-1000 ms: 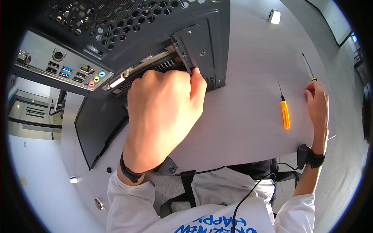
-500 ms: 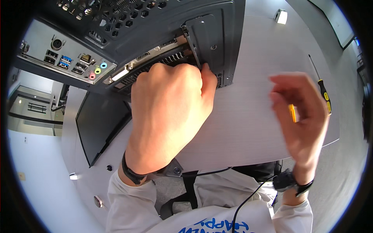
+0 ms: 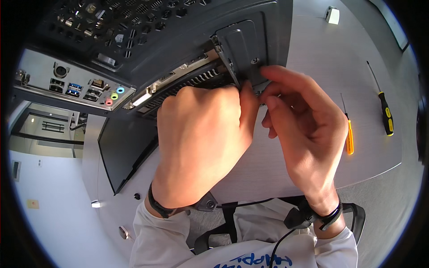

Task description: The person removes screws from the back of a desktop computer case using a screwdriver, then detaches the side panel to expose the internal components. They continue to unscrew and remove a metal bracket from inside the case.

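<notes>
Black metal computer case [image 3: 181,47], thin silvery metal flap [image 3: 227,62] unclosed; left hand [image 3: 205,127] beside flap, grip hidden, indeterminate; right hand [image 3: 313,123], grip apart.

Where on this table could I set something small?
The widest bare patch is tabletop between the computer case, the white block and the yellow screwdriver. A smaller one lies between left hand and right hand, by the front edge. It is crowded at the case's slots, where both hands sit close.
</notes>
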Motion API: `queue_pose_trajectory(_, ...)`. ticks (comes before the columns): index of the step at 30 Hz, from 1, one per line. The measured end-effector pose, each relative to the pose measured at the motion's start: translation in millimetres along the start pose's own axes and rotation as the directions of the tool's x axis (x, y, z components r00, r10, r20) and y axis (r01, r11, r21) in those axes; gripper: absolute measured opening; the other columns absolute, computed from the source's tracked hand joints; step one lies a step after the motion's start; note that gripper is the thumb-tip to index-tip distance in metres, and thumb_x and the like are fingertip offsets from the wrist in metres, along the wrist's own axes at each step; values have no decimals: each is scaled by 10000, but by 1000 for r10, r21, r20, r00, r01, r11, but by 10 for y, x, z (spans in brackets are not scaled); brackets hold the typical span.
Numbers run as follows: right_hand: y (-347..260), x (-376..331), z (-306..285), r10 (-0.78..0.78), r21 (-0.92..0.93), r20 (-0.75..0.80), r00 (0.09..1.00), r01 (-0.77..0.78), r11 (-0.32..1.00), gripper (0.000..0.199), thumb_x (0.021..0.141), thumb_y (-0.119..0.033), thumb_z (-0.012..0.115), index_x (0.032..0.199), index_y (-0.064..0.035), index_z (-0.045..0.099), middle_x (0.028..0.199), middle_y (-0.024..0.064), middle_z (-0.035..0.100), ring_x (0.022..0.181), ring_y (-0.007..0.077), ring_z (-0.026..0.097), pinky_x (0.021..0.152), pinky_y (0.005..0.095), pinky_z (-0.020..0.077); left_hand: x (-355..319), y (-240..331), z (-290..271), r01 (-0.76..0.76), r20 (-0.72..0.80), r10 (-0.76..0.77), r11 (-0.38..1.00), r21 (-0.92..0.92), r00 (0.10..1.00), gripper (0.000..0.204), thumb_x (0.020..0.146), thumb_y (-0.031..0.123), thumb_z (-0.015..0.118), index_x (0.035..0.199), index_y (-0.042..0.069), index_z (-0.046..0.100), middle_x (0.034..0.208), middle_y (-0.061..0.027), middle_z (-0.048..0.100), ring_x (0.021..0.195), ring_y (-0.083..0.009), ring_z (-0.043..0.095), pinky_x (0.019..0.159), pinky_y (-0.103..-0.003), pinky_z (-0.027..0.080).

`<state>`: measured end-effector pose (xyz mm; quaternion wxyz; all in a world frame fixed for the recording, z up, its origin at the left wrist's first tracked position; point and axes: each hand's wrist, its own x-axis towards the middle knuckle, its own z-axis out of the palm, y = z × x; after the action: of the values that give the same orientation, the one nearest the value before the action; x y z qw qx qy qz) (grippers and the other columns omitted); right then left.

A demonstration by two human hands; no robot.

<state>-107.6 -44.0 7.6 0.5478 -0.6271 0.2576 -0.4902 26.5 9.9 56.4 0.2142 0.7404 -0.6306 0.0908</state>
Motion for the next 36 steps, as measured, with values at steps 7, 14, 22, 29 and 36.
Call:
queue_pose_trajectory(7, 18, 20, -34, 23, 63, 30, 999, -25, 998, 352, 954, 93, 548, 1287, 81, 662, 977, 78, 704, 754, 82, 629, 645, 217, 502, -2, 13, -89, -6, 67, 4, 999, 34, 998, 343, 966, 125, 726, 672, -25, 633, 517, -146, 555, 390, -277, 514, 436, -395, 335)
queue_pose_trajectory(14, 24, 51, -68, 70, 110, 56, 996, -76, 991, 354, 958, 100, 523, 1285, 81, 655, 975, 82, 706, 748, 75, 630, 648, 207, 499, 5, 30, -48, 7, -18, -5, 996, 93, 1000, 395, 969, 155, 770, 639, -23, 645, 503, -94, 582, 394, -168, 543, 427, -329, 351)
queue_pose_trajectory(22, 88, 92, -108, 76, 143, 70, 995, -85, 986, 309, 963, 82, 585, 1264, 69, 653, 971, 98, 721, 722, 76, 635, 636, 202, 501, 24, 48, 39, 9, -72, -1, 994, 112, 997, 354, 957, 129, 785, 658, -38, 695, 521, -96, 649, 420, -138, 616, 415, -291, 396)
queue_pose_trajectory(29, 156, 119, -115, -94, 161, -38, 995, 99, 982, 154, 951, 28, 737, 1076, 37, 648, 933, 136, 721, 639, 105, 644, 566, 212, 509, 39, 41, 8, 31, -55, -26, 996, 86, 998, 324, 941, 95, 783, 661, -45, 700, 525, -115, 657, 421, -149, 632, 412, -293, 404)
queue_pose_trajectory(36, 130, 153, -138, -237, 27, 15, 971, 236, 971, 134, 939, 65, 729, 1062, 54, 677, 909, 125, 709, 697, 123, 692, 588, 222, 563, 42, 29, -8, 26, -34, -23, 997, 71, 999, 275, 937, 55, 759, 686, -49, 716, 526, -125, 655, 430, -161, 647, 412, -296, 414)
